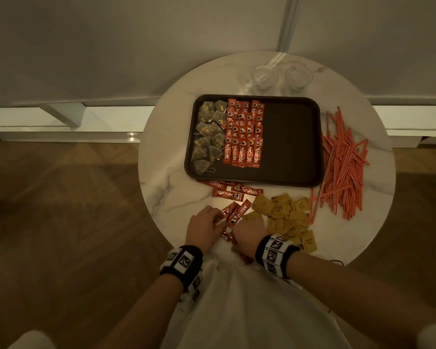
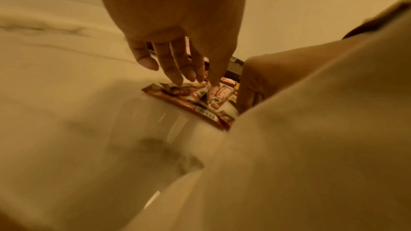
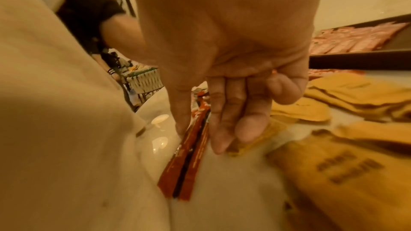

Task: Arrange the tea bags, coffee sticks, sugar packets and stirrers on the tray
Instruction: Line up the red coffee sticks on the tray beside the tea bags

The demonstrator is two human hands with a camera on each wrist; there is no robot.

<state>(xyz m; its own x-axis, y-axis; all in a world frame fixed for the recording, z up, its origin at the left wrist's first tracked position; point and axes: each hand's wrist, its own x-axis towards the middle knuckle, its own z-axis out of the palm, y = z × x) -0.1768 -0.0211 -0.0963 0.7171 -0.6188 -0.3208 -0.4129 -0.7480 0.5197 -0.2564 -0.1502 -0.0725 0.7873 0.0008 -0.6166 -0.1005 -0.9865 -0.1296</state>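
Observation:
A dark tray (image 1: 287,137) on the round marble table (image 1: 166,152) holds tea bags (image 1: 208,132) in its left column and rows of red coffee sticks (image 1: 244,134) beside them. Its right half is bare. More coffee sticks (image 1: 229,191) lie loose in front of the tray. At the table's near edge my right hand (image 1: 247,235) (image 3: 200,136) pinches a few coffee sticks (image 3: 189,155) between thumb and fingers. My left hand (image 1: 204,227) (image 2: 195,80) touches other sticks (image 2: 189,101) with straight fingers. Yellow sugar packets (image 1: 285,215) (image 3: 333,164) lie right of my hands. Red-striped stirrers (image 1: 342,167) are heaped right of the tray.
Two clear glasses (image 1: 264,76) (image 1: 298,77) stand behind the tray at the table's far edge. A wall and white skirting run behind the table, with wooden floor to the left. My light clothing overlaps the table's near edge.

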